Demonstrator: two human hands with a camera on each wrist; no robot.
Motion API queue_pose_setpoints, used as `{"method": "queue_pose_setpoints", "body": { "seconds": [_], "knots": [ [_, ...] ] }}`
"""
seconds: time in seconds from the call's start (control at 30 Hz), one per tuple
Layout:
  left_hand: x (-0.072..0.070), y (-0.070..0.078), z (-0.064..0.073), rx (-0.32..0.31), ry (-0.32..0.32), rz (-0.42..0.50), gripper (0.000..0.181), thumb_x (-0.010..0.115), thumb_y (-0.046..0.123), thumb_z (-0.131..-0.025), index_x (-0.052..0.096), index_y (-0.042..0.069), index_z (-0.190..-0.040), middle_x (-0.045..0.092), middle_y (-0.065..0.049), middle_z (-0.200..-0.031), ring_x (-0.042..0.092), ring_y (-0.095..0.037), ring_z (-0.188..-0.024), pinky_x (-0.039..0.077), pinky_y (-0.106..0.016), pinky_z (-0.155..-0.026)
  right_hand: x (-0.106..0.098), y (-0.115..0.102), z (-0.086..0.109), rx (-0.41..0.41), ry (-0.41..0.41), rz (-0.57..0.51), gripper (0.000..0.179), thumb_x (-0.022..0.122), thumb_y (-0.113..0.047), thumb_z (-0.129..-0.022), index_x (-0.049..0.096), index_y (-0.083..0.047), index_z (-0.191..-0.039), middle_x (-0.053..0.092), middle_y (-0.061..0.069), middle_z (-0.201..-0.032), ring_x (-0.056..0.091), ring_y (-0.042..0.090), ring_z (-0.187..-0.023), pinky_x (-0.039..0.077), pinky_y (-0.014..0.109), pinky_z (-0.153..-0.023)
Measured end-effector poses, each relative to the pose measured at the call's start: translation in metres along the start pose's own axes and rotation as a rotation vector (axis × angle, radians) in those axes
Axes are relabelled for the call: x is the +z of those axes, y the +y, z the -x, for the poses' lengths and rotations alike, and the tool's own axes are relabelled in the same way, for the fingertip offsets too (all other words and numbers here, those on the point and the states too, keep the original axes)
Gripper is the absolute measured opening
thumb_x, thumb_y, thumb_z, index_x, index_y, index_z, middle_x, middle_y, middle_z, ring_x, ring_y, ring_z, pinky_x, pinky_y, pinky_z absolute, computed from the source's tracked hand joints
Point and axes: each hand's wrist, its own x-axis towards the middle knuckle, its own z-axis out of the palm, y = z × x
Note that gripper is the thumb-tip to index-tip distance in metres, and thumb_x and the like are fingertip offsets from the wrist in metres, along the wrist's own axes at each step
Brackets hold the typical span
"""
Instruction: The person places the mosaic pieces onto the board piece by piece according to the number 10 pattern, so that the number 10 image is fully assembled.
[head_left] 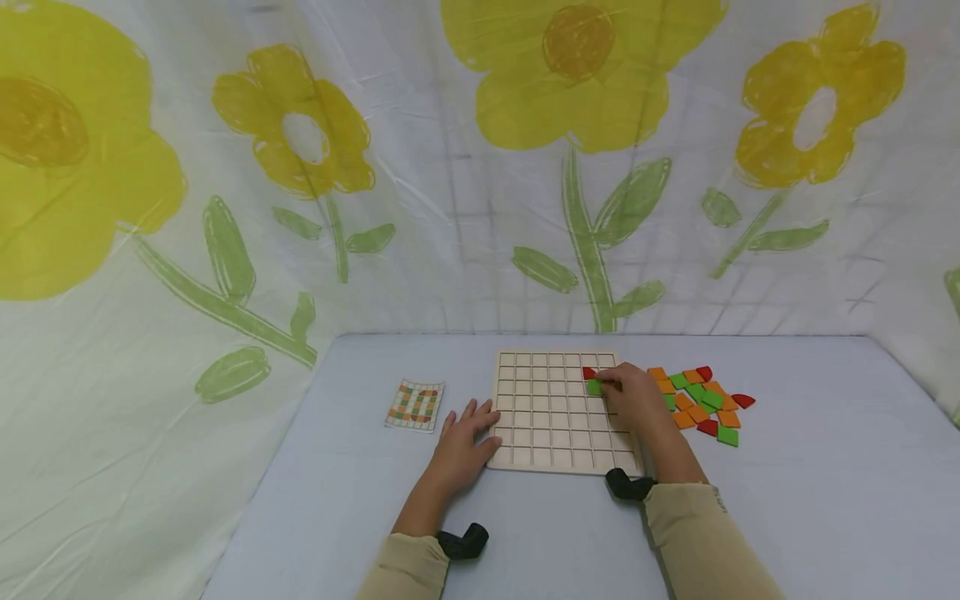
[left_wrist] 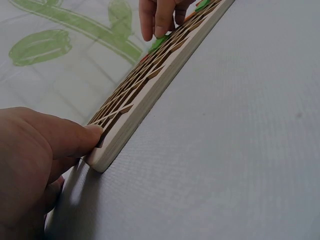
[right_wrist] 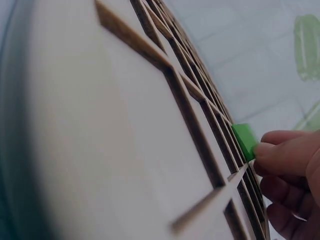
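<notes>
A pale wooden board [head_left: 555, 417] with a grid of square cells lies on the table. My right hand [head_left: 633, 400] is over the board's upper right part, and its thumb and finger pinch a green square tile [right_wrist: 244, 141]. The green tile stands tilted at the grid in the right wrist view. Just behind it a red tile with a curved side [head_left: 589, 372] sits in a cell. My left hand [head_left: 463, 446] rests at the board's left edge with fingers spread. In the left wrist view its thumb [left_wrist: 92, 134] touches the rim near a corner.
Right of the board lies a loose pile of orange, green and red tiles [head_left: 712, 400], partly behind the right hand. A small pattern card [head_left: 415, 406] with coloured squares is left of the board. Behind the table hangs a flower-printed curtain [head_left: 435, 250].
</notes>
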Motion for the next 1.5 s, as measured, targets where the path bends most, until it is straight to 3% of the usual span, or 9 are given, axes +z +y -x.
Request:
{"method": "queue_pose_setpoints", "body": {
  "seconds": [0.4,0.67,0.97,1.5],
  "knots": [
    [0.0,0.004,0.002,-0.001,0.0,-0.003,0.044,0.063,0.023,-0.095,0.058,0.013,-0.137,0.039,0.002,-0.156,0.02,-0.022,-0.152,0.002,-0.048,-0.126,0.001,-0.001,0.003,0.03,-0.006,-0.014,0.023,0.067,-0.015,-0.093,0.073,-0.004,-0.112,0.066,0.011,-0.104,0.06,0.026,-0.09,0.056,0.043,-0.078],
    [-0.001,0.003,0.002,0.015,-0.002,-0.009,0.044,0.062,0.022,-0.095,0.058,0.012,-0.137,0.04,-0.001,-0.156,0.021,-0.025,-0.151,0.003,-0.05,-0.126,0.005,0.0,0.003,-0.009,-0.047,0.034,0.024,0.061,-0.014,-0.097,0.073,-0.007,-0.116,0.058,0.01,-0.106,0.056,0.023,-0.088,0.051,0.039,-0.075],
    [-0.001,0.0,0.001,0.01,-0.002,-0.025,0.044,0.062,0.024,-0.095,0.058,0.013,-0.138,0.04,0.001,-0.156,0.02,-0.024,-0.151,0.002,-0.049,-0.126,0.012,0.002,0.002,-0.087,-0.041,0.116,0.026,0.061,-0.013,-0.096,0.074,-0.017,-0.118,0.052,0.012,-0.099,0.046,0.023,-0.081,0.039,0.031,-0.064],
    [-0.002,0.001,0.001,0.038,-0.003,-0.011,0.043,0.062,0.021,-0.095,0.058,0.01,-0.137,0.041,-0.004,-0.155,0.021,-0.028,-0.151,0.003,-0.052,-0.125,0.009,-0.001,0.002,-0.045,-0.054,0.097,0.031,0.057,-0.014,-0.098,0.068,-0.014,-0.127,0.053,0.012,-0.103,0.05,0.025,-0.087,0.045,0.036,-0.07]
  ]
}}
